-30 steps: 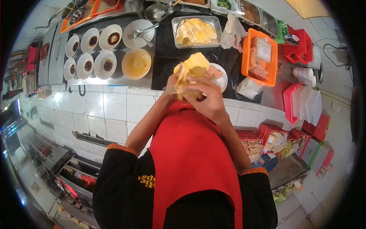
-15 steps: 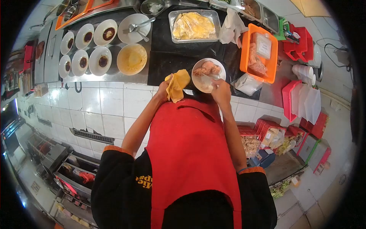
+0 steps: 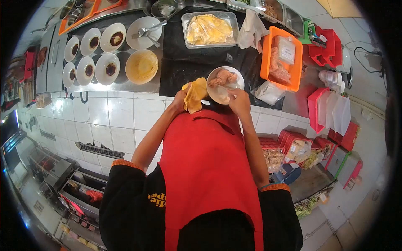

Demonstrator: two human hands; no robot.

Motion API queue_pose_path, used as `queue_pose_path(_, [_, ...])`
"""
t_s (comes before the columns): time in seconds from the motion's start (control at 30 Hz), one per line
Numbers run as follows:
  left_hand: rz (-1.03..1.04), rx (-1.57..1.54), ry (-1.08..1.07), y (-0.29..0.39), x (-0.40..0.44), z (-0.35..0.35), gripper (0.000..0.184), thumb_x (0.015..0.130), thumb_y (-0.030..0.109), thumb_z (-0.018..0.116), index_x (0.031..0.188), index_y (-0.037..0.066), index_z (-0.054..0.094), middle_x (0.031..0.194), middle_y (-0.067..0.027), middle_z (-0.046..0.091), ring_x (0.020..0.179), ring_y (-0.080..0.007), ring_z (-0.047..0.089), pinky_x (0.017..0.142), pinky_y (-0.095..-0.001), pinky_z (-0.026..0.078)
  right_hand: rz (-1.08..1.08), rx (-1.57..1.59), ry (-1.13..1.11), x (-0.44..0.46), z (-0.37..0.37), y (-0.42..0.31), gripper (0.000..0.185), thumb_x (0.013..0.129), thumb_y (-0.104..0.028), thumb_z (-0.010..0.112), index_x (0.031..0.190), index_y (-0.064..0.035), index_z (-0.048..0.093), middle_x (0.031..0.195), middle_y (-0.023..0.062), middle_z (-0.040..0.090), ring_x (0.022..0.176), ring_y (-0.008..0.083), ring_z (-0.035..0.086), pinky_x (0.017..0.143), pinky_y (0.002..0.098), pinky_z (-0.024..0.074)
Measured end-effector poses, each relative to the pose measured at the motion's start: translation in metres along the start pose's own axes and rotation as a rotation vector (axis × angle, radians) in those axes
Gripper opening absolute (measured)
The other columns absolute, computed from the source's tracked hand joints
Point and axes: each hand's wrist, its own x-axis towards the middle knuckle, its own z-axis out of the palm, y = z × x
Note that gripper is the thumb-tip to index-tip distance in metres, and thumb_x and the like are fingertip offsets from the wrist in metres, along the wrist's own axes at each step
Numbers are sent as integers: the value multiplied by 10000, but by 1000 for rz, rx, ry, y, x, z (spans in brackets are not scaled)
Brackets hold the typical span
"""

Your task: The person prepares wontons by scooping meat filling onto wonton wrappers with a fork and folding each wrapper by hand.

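My left hand (image 3: 180, 100) grips a floppy stack of yellow wonton wrappers (image 3: 195, 95) at the counter's front edge. Just right of it sits a white bowl (image 3: 215, 95) holding a lump of pinkish minced meat (image 3: 222, 78). My right hand (image 3: 239, 101) is closed over the bowl's near right rim, around a thin pale utensil (image 3: 227, 89) that points into the bowl; its exact kind is unclear. Further back, a clear plastic tray (image 3: 184, 31) contains more yellow wrappers (image 3: 209, 29).
Several white bowls with dark sauce (image 3: 110, 69) stand at left, beside a yellow-smeared bowl (image 3: 141, 67) and one with cutlery (image 3: 144, 32). On the right are an orange tray (image 3: 298, 62) of packed meat, a plastic bag (image 3: 269, 93) and red bins (image 3: 318, 108).
The whole view has shifted slightly left. My right hand and the utensil have moved a little at the bowl, and the meat lump looks shifted. My left hand still grips the wrappers.
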Motion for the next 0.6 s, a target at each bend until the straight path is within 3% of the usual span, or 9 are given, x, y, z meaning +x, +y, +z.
queue_pose_path(0.27, [-29,-2,-27,0,3,-11,512,1068,440,385,1370,48,519,1263,-103,653,1109,-232,661,949,-380,554,-40,-41,-25,-8,-8,-19,162,873,-119,608,934,-105,757,974,138,692,928,383,665,803,476,528])
queue_pose_path(0.47, [-31,26,8,2,3,-9,514,1067,450,382,1354,51,535,1223,-95,668,1065,-219,676,916,-364,565,-85,61,-71,-11,-6,-16,169,894,-145,601,956,-107,754,978,135,691,926,387,660,789,486,524])
queue_pose_path(0.53, [-23,22,17,3,2,-6,517,1066,455,382,1346,52,542,1218,-96,670,1054,-217,680,904,-359,570,1,-44,29,-5,-3,-14,182,894,-144,605,986,-117,760,969,131,695,917,383,662,784,483,526])
queue_pose_path(0.6, [-11,25,12,5,2,-5,520,1070,446,377,1347,34,533,1200,-101,673,1021,-222,691,877,-362,579,-65,-30,32,-2,2,-14,177,889,-139,611,978,-112,761,962,132,697,914,384,662,786,479,527])
